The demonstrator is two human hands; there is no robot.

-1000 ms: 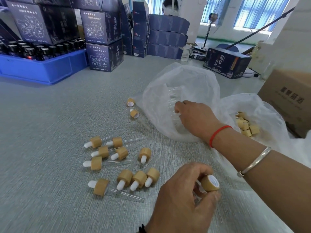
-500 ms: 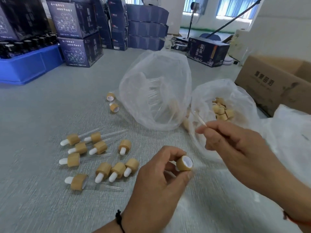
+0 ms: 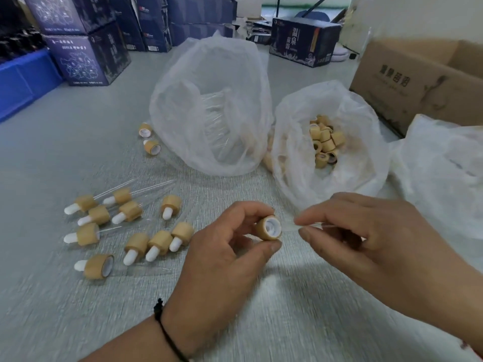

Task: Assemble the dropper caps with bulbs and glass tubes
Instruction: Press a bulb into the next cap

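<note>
My left hand pinches a bamboo-coloured dropper cap between thumb and fingers, its white inner opening turned to the right. My right hand pinches a clear glass tube whose tip points at the cap's opening, a short way from it. Several assembled droppers with white bulbs lie on the grey table to the left. A plastic bag of glass tubes stands behind the hands, and beside it an open bag of loose caps.
Two loose caps lie left of the tube bag. A brown cardboard box stands at the far right, another plastic bag below it. Dark printed boxes and a blue crate line the back left.
My right hand left the tube bag with a glass tube and came down beside the cap held in my left hand. The view shifted right and down.
</note>
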